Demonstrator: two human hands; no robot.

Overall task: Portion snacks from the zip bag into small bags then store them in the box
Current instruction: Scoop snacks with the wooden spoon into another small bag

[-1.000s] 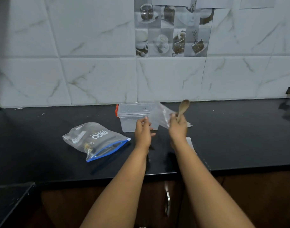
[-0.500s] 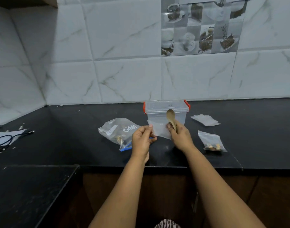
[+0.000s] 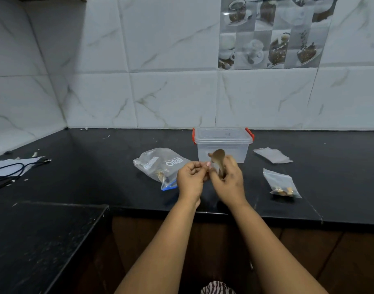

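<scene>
Both hands, left hand and right hand, pinch a clear, empty small bag; right also grips a wooden spoon.

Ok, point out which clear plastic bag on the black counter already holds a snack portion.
The small clear plastic bag at the right, nearest the counter's front edge: brown snack pieces sit in its bottom. The flat bags behind it look empty.

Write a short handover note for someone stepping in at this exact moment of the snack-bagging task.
Left hand and right hand together pinch an empty small bag; the right hand also grips the wooden spoon.
Zip bag of snacks lies left of the hands.
Box stands behind them, lid on.
Done: one filled small bag on the counter, right.
Left: fill this bag and the spare bags, then box all.
</scene>
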